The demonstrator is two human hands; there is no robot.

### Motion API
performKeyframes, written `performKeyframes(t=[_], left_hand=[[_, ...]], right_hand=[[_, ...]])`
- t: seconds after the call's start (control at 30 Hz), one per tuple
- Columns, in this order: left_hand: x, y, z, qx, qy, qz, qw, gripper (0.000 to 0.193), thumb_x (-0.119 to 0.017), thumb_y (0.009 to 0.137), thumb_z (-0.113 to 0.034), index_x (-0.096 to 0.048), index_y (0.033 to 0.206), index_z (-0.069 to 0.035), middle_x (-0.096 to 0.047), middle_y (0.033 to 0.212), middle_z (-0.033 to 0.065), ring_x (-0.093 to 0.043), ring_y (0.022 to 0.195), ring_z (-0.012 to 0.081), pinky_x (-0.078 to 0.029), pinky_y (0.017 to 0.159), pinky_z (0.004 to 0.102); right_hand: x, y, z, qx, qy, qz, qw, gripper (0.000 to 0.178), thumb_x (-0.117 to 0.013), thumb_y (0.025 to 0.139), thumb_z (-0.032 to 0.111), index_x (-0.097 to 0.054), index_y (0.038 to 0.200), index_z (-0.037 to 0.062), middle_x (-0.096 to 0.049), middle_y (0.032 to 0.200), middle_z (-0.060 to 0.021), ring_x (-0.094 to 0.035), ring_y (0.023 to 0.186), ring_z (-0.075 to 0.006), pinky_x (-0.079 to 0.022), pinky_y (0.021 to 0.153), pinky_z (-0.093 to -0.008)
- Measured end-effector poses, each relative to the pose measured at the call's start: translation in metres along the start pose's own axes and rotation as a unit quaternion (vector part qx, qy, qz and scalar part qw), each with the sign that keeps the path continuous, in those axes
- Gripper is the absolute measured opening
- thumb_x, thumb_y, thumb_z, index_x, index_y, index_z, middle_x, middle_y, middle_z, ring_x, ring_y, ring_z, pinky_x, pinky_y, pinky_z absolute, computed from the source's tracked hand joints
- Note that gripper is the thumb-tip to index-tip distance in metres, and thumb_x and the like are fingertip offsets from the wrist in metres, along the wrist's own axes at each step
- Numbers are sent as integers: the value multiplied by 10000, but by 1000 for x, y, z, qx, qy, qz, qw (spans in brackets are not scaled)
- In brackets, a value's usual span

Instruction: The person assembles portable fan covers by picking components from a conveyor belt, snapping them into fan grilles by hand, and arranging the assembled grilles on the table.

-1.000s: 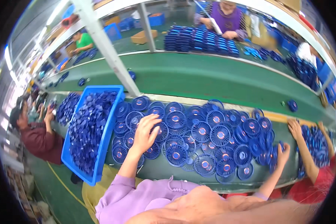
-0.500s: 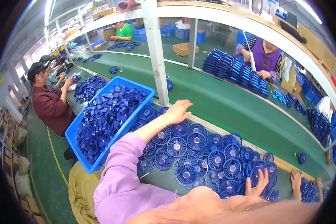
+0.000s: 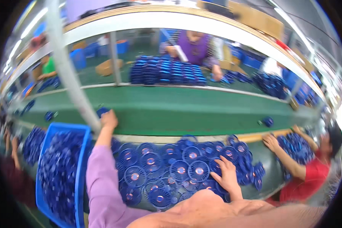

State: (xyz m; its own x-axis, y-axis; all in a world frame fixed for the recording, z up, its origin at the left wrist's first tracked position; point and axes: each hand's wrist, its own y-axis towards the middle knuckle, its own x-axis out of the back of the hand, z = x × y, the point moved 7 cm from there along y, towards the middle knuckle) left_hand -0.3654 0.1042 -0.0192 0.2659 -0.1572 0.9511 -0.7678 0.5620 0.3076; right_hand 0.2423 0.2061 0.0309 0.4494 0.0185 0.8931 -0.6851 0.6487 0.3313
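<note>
My left hand (image 3: 109, 120) reaches over the near edge of the green conveyor belt beside the white post. Its fingers are closed at the edge of a blue round fan part (image 3: 102, 111) lying there; blur softens the grip. My right hand (image 3: 227, 175) rests with spread fingers on the right part of a spread of blue round fan grilles (image 3: 179, 170). These grilles have radial ribs and copper-coloured centres, and they overlap on the table in front of me.
A blue crate (image 3: 83, 178) full of small blue pieces stands at left. The white post (image 3: 70, 72) rises near my left hand. At right, a co-worker in red (image 3: 307, 176) handles blue parts. Across the green belt (image 3: 186, 114), a person in purple (image 3: 195, 49) works behind stacked blue parts.
The view has swung to the right. My left hand has moved past the table edge to the blue fan part by the post. My right hand stays on the grilles.
</note>
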Motion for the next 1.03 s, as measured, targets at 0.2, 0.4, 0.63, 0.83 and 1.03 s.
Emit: performKeyframes(t=[0.2,0.4,0.63,0.83,1.03], left_hand=[[-1,3,-40,-89,-341,53,934,445,-692,796,-216,-590,1201,-60,-633,1106,187,-593,1045,375,-491,882,482],[-27,-1,-10,-57,-132,49,988,295,-625,851,-190,-618,1097,-28,-646,1087,219,-598,1053,389,-482,896,495],[14,-28,-90,-175,-249,48,951,190,-523,939,-180,-580,988,-6,-661,950,258,-633,918,436,-494,806,515],[98,-117,-176,-219,-598,94,765,283,-564,986,-217,-621,1109,32,-675,958,76,-619,861,126,-495,791,273],[128,-219,-209,-107,-719,158,669,335,-555,995,-288,-621,1195,-28,-613,1154,74,-527,1079,125,-392,978,273]], right_hand=[[12,1,-6,-41,46,30,998,701,-799,722,298,-509,1339,131,-447,1420,-171,-451,1257,-358,-377,1027,-471],[22,-1,13,10,127,-34,991,764,-818,690,224,-487,1370,111,-423,1440,-182,-407,1306,-377,-340,1089,-461],[30,8,34,42,166,-85,981,759,-786,750,254,-447,1418,136,-347,1492,-195,-344,1357,-392,-282,1122,-492],[42,38,68,86,214,-159,960,863,-847,648,236,-443,1402,122,-392,1417,-189,-402,1253,-405,-356,1073,-482],[35,40,112,144,188,-141,961,908,-866,625,263,-435,1416,148,-387,1422,-161,-405,1254,-391,-375,1064,-482]])
